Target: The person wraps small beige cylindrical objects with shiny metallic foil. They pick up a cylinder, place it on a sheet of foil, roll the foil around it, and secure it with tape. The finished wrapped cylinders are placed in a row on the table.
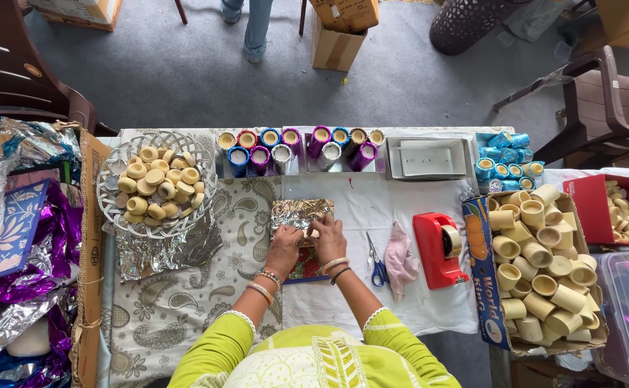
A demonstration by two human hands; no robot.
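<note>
Left hand [283, 248] and right hand [328, 238] pressing down together on a crinkled silver foil sheet [300, 213] at table centre, fingers pinching a small pale cup between them, blue-handled scissors [377, 267] just right, woven white basket [113, 208] of cream cups left, red tape dispenser [436, 251] beyond.

A small craft workshop, likely in a home: a cloth-covered table [185, 302] crowded with plain cups in a cardboard box [481, 273], foil-wrapped cups [293, 147] (blue, purple, silver), scissors [377, 267] and a tape dispenser [438, 248].
</note>
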